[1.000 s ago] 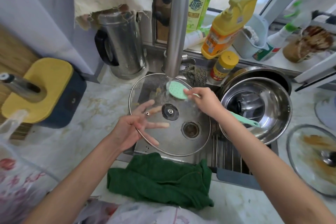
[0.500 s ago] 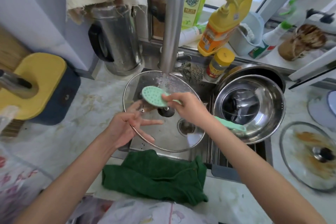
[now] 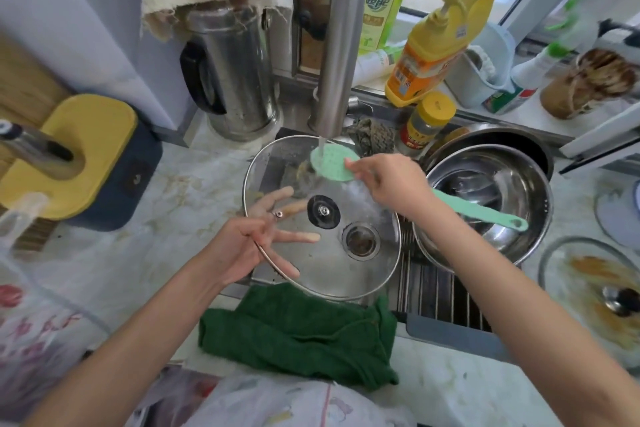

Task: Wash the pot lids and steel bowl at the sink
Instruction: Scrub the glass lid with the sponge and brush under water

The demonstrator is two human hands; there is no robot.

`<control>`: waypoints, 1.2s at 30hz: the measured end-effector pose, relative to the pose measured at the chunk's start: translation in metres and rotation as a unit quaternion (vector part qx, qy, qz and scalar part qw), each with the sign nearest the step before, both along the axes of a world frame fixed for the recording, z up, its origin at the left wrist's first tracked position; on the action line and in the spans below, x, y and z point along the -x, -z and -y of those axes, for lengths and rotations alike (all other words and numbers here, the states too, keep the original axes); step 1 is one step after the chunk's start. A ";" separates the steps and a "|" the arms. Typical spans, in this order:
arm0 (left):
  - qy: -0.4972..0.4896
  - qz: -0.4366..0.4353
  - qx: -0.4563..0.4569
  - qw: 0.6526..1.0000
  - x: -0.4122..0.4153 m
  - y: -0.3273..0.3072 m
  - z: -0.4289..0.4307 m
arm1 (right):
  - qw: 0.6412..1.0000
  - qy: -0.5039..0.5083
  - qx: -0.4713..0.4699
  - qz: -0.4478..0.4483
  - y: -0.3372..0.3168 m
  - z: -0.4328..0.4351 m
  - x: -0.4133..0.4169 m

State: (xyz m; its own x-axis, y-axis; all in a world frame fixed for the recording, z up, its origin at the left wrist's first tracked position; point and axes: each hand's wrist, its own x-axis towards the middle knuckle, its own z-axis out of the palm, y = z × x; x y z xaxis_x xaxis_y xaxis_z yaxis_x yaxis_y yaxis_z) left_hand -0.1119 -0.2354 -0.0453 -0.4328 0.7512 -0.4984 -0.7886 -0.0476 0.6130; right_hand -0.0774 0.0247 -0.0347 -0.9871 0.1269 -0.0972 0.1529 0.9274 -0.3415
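A glass pot lid [image 3: 346,274] is tilted over the sink, its inner side and centre screw facing me. My left hand [image 3: 239,246] holds it at the left rim, with fingers spread straight behind the glass and one digit lying over the rim. My right hand [image 3: 388,184] grips a mint-green long-handled brush [image 3: 330,163] close to its head. The head is on the lid's upper edge, under the running water. The steel bowl [image 3: 540,184] sits at the right of the sink, nested in another pan. A second glass lid [image 3: 561,274], smeared brown, lies on the counter at far right.
The tap column [image 3: 339,45] rises just behind the lid. A green cloth [image 3: 298,333] hangs over the sink's front edge, beside a drain rack [image 3: 433,291]. A steel kettle [image 3: 239,73] stands at back left. Detergent bottles [image 3: 436,45] crowd the sill.
The brush head swept left across the lid, then came back up to its top edge under the water. My left hand kept its hold on the rim.
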 end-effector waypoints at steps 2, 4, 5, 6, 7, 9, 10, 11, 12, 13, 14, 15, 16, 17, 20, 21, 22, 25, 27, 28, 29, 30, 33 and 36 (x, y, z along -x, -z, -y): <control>-0.010 0.004 -0.002 1.000 0.001 0.000 0.000 | 0.996 -0.074 0.037 -0.024 0.001 0.021 -0.008; -0.008 -0.008 0.008 1.000 0.002 -0.001 0.000 | 0.997 -0.061 0.003 -0.036 0.004 0.014 -0.007; -0.004 -0.012 0.011 1.000 0.001 -0.002 -0.001 | 0.999 -0.022 -0.023 -0.037 0.005 0.006 -0.002; -0.002 -0.010 0.010 1.000 0.000 -0.003 -0.002 | 0.999 0.005 -0.038 -0.036 0.006 0.000 0.000; -0.003 -0.003 0.006 1.000 0.000 -0.003 -0.002 | 0.999 0.008 -0.036 -0.033 0.007 0.002 -0.001; -0.011 0.006 0.002 1.000 0.000 -0.002 -0.002 | 0.997 -0.056 -0.010 -0.050 0.008 0.017 -0.009; -0.011 0.002 0.007 1.000 0.000 -0.002 -0.001 | 0.995 -0.080 -0.001 -0.062 0.008 0.023 -0.013; -0.008 -0.008 0.017 1.000 0.001 -0.002 0.000 | 0.995 -0.077 -0.013 -0.065 0.007 0.021 -0.012; -0.003 -0.018 0.023 1.000 0.001 -0.002 0.001 | 0.996 -0.049 -0.040 -0.059 0.005 0.015 -0.007; 0.003 -0.022 0.025 0.999 0.000 -0.002 0.002 | 0.996 -0.015 -0.068 -0.048 0.003 0.008 -0.003; 0.004 -0.016 0.020 1.000 -0.001 -0.002 0.002 | 0.996 -0.001 -0.077 -0.039 0.004 0.004 -0.001; 0.000 -0.006 0.016 1.000 -0.002 -0.002 0.002 | 0.997 -0.012 -0.066 -0.033 0.003 0.008 -0.002; -0.007 0.003 0.013 1.000 -0.002 -0.002 0.001 | 0.997 -0.044 -0.043 -0.038 0.003 0.017 -0.005; -0.012 0.006 0.014 1.000 -0.001 -0.001 0.001 | 0.996 -0.074 -0.023 -0.048 0.001 0.025 -0.009; -0.010 -0.001 0.016 1.000 -0.001 -0.003 0.000 | 0.996 -0.043 -0.055 -0.056 0.001 0.017 -0.004; -0.008 -0.001 0.014 1.000 -0.001 -0.003 0.000 | 0.996 -0.023 -0.075 -0.050 0.001 0.012 -0.001; -0.007 0.004 0.012 1.000 -0.002 -0.003 0.000 | 0.996 -0.027 -0.075 -0.050 0.000 0.013 -0.001; -0.008 0.003 0.019 1.000 0.000 -0.001 0.002 | 0.992 -0.093 -0.021 -0.081 -0.003 0.027 -0.011; 0.000 -0.005 0.022 1.000 0.000 -0.003 0.002 | 0.994 -0.057 -0.049 -0.079 -0.005 0.017 -0.007; 0.003 -0.005 0.023 1.000 -0.001 -0.003 0.002 | 0.994 -0.037 -0.080 -0.063 -0.005 0.013 -0.004; 0.004 -0.006 0.026 1.000 -0.001 -0.004 0.002 | 0.994 -0.038 -0.089 -0.053 -0.005 0.013 -0.004; 0.003 -0.009 0.031 0.999 -0.002 -0.004 0.002 | 0.995 -0.055 -0.072 -0.053 -0.004 0.018 -0.008; 0.003 -0.023 0.038 0.999 0.000 -0.004 0.003 | 0.994 -0.082 -0.051 -0.057 0.000 0.025 -0.016; 0.013 -0.026 0.040 0.999 -0.001 -0.005 0.003 | 0.994 -0.018 -0.093 -0.052 0.002 0.009 -0.010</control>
State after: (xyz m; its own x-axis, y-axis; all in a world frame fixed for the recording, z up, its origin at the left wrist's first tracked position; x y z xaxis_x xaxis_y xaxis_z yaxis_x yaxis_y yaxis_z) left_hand -0.1114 -0.2386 -0.0399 -0.4414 0.7205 -0.5348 -0.7557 0.0229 0.6546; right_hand -0.0673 0.0153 -0.0372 -0.9948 0.0975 0.0281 0.0911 0.9802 -0.1756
